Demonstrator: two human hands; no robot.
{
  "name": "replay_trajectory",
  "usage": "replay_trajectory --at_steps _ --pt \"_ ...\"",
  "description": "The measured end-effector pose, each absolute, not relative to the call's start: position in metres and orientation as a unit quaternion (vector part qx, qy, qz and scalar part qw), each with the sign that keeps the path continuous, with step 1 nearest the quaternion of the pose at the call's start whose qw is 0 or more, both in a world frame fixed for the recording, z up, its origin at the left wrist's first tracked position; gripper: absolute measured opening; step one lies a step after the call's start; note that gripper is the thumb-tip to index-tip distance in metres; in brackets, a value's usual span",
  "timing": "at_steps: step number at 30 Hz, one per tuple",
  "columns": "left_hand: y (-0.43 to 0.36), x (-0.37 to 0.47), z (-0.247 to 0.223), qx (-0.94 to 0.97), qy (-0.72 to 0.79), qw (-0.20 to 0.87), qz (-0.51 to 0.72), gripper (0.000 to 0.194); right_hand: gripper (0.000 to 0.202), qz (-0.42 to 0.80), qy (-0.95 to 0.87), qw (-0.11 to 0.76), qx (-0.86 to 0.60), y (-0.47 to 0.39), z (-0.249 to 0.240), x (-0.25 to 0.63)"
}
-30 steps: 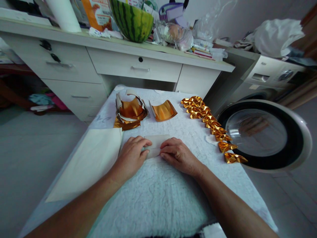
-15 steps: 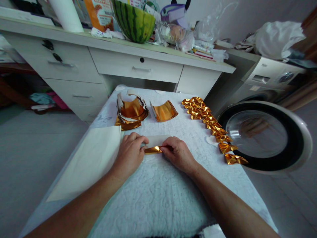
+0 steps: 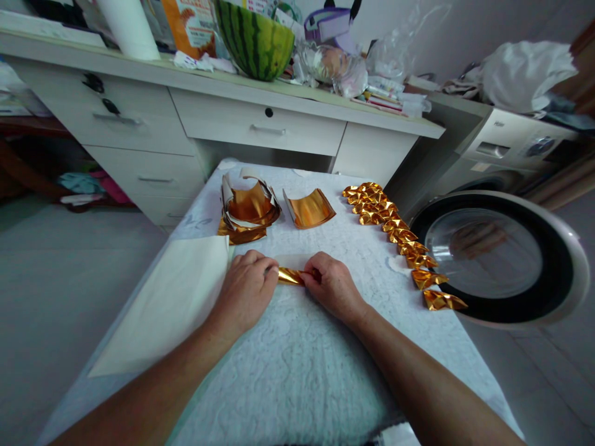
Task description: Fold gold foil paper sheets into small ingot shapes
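A sheet of gold foil paper (image 3: 290, 276), rolled into a narrow strip, lies between my two hands on the cloth-covered table. My left hand (image 3: 251, 284) grips its left end, fingers bent and thumb pressed near the gold edge. At the other end, my right hand (image 3: 332, 284) pinches the strip between thumb and fingers. The pale back of the sheet (image 3: 295, 260) shows just beyond the strip. Past my hands stand a curled stack of gold foil sheets (image 3: 248, 207) and a smaller curved stack (image 3: 311, 209). Both ends of the strip are partly hidden by my fingers.
Several folded gold foil pieces (image 3: 400, 232) run down the table's right side. A cream sheet (image 3: 162, 303) lies at the left. Behind are a white drawer desk (image 3: 260, 130) with a cut watermelon (image 3: 255, 40), and a washing machine's open round door (image 3: 488, 254) at right.
The gold strip has rolled slightly away from me and now looks twisted with stripes of light. My left hand has turned a little, its thumb closer to the strip.
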State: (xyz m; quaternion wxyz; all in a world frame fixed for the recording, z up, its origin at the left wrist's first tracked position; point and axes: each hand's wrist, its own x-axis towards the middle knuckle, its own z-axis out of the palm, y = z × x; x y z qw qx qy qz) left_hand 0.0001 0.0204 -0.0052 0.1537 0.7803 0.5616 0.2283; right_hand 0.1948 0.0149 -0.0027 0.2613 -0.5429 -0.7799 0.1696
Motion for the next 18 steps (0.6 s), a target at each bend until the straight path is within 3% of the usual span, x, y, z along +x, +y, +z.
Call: replay_trajectory --at_steps 8,14,18 --pt "0.0198 0.0003 -0.0026 0.778 0.551 0.165 0.252 0.043 0.009 0.156 -0.779 0.244 -0.557 0.0158 -0.0037 0.1919" --pt "0.0199 0.0024 -0.0080 0.779 0.568 0.121 0.235 0.012 0.011 0.162 -0.776 0.239 -0.560 0.0175 -0.0040 0.1920" --pt "0.0199 0.0037 -0.0109 0.781 0.576 0.103 0.217 0.009 0.012 0.187 -0.775 0.251 -0.549 0.0169 -0.0017 0.1957"
